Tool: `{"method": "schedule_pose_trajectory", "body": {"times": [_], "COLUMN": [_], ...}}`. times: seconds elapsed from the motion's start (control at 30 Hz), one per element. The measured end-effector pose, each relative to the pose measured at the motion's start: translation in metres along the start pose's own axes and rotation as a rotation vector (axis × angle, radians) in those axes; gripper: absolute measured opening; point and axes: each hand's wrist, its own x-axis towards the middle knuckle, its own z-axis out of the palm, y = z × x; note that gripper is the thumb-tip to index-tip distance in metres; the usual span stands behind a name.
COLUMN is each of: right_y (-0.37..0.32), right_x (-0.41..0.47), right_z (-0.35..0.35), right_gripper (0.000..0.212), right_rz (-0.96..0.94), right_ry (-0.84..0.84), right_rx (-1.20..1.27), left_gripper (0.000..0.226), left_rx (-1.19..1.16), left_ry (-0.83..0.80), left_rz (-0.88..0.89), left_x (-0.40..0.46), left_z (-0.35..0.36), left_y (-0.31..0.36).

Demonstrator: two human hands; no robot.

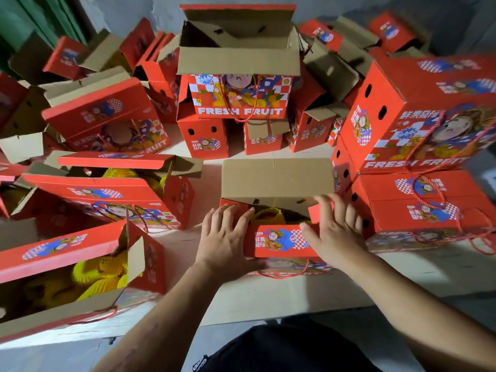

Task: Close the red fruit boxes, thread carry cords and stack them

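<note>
While both hands work the red fruit box [280, 241] at centre front, its far flap [276, 178] stands up — plain brown corrugated card, rectangular, creased down the middle. Left hand [228, 237] lies flat, fingers spread and straight, on the box's left side flap. Right hand [335, 226] presses the right side flap, fingers extended, thumb on the near printed flap; neither hand curls round anything. Yellow foam netting [271, 214] shows through the gap. A twisted red carry cord [284, 273] loops from the near face. The box sits on a pale flat cardboard sheet [268, 299].

Right side — two closed boxes stacked [418, 162], glossy red print, round vent holes, cords fitted. Left side — at least three open boxes [107, 194] with yellow netted fruit. One open box [239, 76] sits raised at the back on others. Total count unclear, far ones blur.
</note>
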Motion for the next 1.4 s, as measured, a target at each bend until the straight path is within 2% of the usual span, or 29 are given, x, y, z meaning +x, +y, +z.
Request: {"method": "schedule_pose_trajectory", "body": {"times": [0.07,0.1,0.2,0.27,0.33,0.4,0.5,0.57,0.7,0.77,0.8,0.87,0.93,0.97,1.03,1.17,1.27,1.33,1.4], "right_y": [0.004,0.007,0.012,0.013,0.017,0.022,0.033,0.039,0.053,0.058,0.058,0.053,0.047,0.044,0.041,0.035,0.03,0.03,0.033], "right_x": [0.017,0.028,0.052,0.054,0.05,0.047,0.045,0.042,0.037,0.036,0.035,0.035,0.036,0.037,0.038,0.033,0.027,0.026,0.024], "right_z": [-0.006,-0.011,-0.024,-0.021,-0.014,-0.011,-0.013,-0.02,-0.045,-0.052,-0.053,-0.051,-0.049,-0.049,-0.051,-0.051,-0.041,-0.036,-0.034], "right_gripper": [0.097,0.102,0.079,0.075,0.081,0.075,0.054,0.044,0.036,0.041,0.041,0.04,0.063,0.076,0.089,0.092,0.086,0.084,0.085], "right_rz": [0.184,0.302,0.537,0.577,0.605,0.564,0.476,0.403,0.269,0.142,0.068,-0.031,-0.128,-0.153,-0.169,-0.2,-0.217,-0.158,-0.101], "right_ry": [-0.041,-0.063,-0.085,0.006,0.056,0.066,0.032,-0.075,-0.285,-0.358,-0.385,-0.412,-0.385,-0.37,-0.339,-0.237,-0.168,-0.247,-0.419], "right_rx": [0.412,0.651,1.16,1.264,1.238,1.216,1.213,1.224,1.094,0.928,0.823,0.618,0.373,0.285,0.197,-0.057,-0.179,-0.141,-0.093], "left_gripper": [0.117,0.111,0.099,0.099,0.097,0.082,0.065,0.057,0.05,0.04,0.044,0.074,0.101,0.103,0.098,0.091,0.09,0.095,0.101], "left_rx": [-0.172,-0.302,-0.738,-0.995,-1.229,-1.295,-1.26,-1.271,-1.282,-1.209,-1.07,-0.669,-0.447,-0.401,-0.301,-0.068,0.016,0.014,-0.001], "left_ry": [0.027,0.065,0.183,0.256,0.297,0.368,0.411,0.372,0.266,0.125,0.044,-0.098,-0.145,-0.135,-0.113,-0.114,-0.107,-0.125,-0.143], "left_rz": [-0.043,-0.106,-0.371,-0.46,-0.48,-0.51,-0.579,-0.58,-0.495,-0.369,-0.288,-0.145,-0.124,-0.126,-0.112,-0.102,-0.099,-0.087,-0.081], "left_x": [0.001,0.003,0.009,0.01,0.013,0.015,0.021,0.028,0.037,0.034,0.032,0.03,0.033,0.037,0.043,0.046,0.043,0.04,0.037], "left_z": [-0.001,-0.001,0.002,0.004,0.005,0.005,0.001,-0.005,-0.014,-0.016,-0.014,-0.009,-0.007,-0.008,-0.011,-0.014,-0.011,-0.007,-0.004], "left_y": [0.0,0.002,0.009,0.011,0.009,0.003,-0.01,-0.02,-0.038,-0.038,-0.038,-0.035,-0.03,-0.028,-0.027,-0.025,-0.022,-0.021,-0.018]}}
